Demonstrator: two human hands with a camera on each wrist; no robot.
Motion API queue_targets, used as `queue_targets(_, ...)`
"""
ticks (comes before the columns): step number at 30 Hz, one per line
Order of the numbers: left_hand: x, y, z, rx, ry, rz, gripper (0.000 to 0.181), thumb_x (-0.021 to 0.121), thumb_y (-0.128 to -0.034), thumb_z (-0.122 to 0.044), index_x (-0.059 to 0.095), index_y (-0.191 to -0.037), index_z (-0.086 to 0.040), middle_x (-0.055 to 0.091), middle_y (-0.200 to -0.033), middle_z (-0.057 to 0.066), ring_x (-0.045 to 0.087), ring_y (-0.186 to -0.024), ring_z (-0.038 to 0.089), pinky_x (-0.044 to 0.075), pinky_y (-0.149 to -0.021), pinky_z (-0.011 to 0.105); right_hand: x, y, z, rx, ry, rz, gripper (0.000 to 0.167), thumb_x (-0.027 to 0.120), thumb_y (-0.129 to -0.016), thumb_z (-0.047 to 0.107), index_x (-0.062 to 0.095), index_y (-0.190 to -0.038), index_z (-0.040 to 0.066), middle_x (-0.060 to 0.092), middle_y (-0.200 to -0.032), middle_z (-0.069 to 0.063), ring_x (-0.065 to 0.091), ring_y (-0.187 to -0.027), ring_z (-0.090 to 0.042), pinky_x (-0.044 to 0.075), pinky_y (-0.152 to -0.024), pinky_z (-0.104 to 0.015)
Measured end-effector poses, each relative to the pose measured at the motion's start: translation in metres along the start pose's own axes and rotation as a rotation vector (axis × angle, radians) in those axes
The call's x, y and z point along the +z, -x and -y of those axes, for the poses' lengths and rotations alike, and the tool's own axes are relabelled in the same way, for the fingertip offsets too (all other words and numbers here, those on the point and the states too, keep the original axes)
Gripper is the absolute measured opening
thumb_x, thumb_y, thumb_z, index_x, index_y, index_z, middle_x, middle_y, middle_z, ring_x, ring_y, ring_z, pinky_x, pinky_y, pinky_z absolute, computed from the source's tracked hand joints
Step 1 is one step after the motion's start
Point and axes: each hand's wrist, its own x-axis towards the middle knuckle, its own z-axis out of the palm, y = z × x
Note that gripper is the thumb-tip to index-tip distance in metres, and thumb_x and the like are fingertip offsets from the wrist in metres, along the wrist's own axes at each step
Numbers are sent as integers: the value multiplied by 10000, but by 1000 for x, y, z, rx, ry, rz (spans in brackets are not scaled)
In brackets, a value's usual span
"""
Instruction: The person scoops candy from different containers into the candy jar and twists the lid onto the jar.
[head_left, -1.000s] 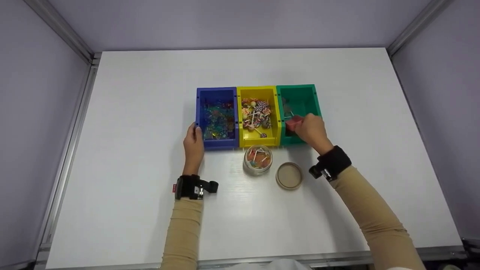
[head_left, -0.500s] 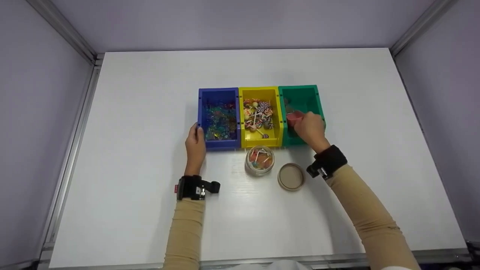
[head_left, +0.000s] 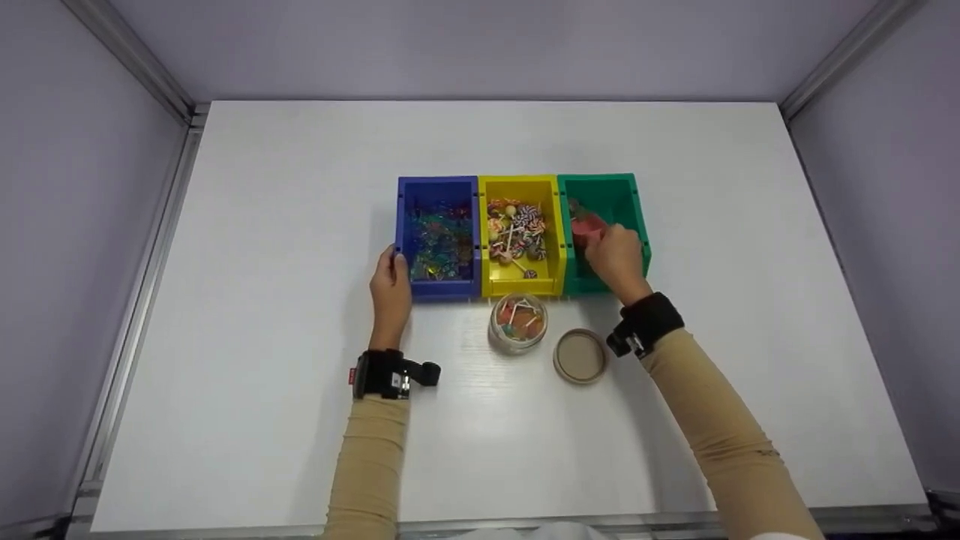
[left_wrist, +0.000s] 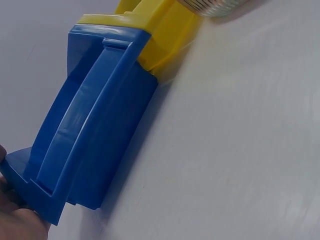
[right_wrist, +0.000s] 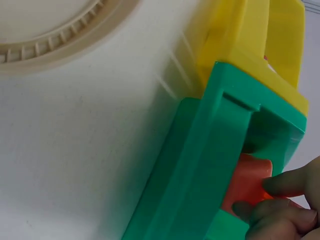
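My right hand [head_left: 619, 259] holds a red scoop [head_left: 587, 227] inside the green bin [head_left: 596, 179]. In the right wrist view, thumb and fingers pinch the scoop [right_wrist: 248, 179] behind the bin's front wall. Part of the scoop and most of the bin's contents are hidden. At the left end of the row, my left hand [head_left: 391, 300] grips the side wall of the blue bin [head_left: 444, 289], its thumb over the rim. Glassy, many-coloured pieces lie in that bin. Between them, the yellow bin [head_left: 525, 287] contains several small lollipops [head_left: 514, 232] with swirled heads.
A clear jar [head_left: 511, 348] stands just in front of the yellow bin, with colourful pieces and white sticks inside. To its right lies a round beige lid [head_left: 581, 356]. Everything rests on a white table [head_left: 285, 225] with grey walls behind and at both sides.
My right hand has moved slightly left, and the scoop has shifted a little toward the back of the green bin. My left hand keeps its grip on the blue bin.
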Motion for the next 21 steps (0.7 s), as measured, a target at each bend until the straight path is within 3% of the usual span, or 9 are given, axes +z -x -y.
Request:
queue_targets(4, 0, 0, 0, 9, -10, -13, 441, 374, -1046, -165, 391, -1429, 53, 455, -1460, 241, 408, -1404, 333, 356, -1180, 444, 6, -4, 0, 3, -31, -17, 343, 477, -973, 151, 450, -636, 93, 377, -599, -9, 407, -566, -158, 303, -467, -238)
queue_targets(11, 1, 3, 0, 37, 9, 3, 441, 376, -1049, -155, 377, -1433, 62, 494, -1401, 261, 482, -1315, 344, 403, -1125, 461, 19, -7, -1, 24, -61, -74, 335, 485, -996, 184, 654, -834, -55, 544, -693, -102, 509, -626, -189, 358, -492, -206)
queue_targets(21, -1, 1, 0, 46, 37, 7, 439, 378, -1049, -163, 389, -1427, 58, 473, -1438, 246, 442, -1373, 337, 385, -1153, 451, 38, -6, -5, 27, -118, -128, 358, 416, -1031, 200, 614, -874, -54, 490, -700, -84, 526, -685, -219, 357, -538, -223)
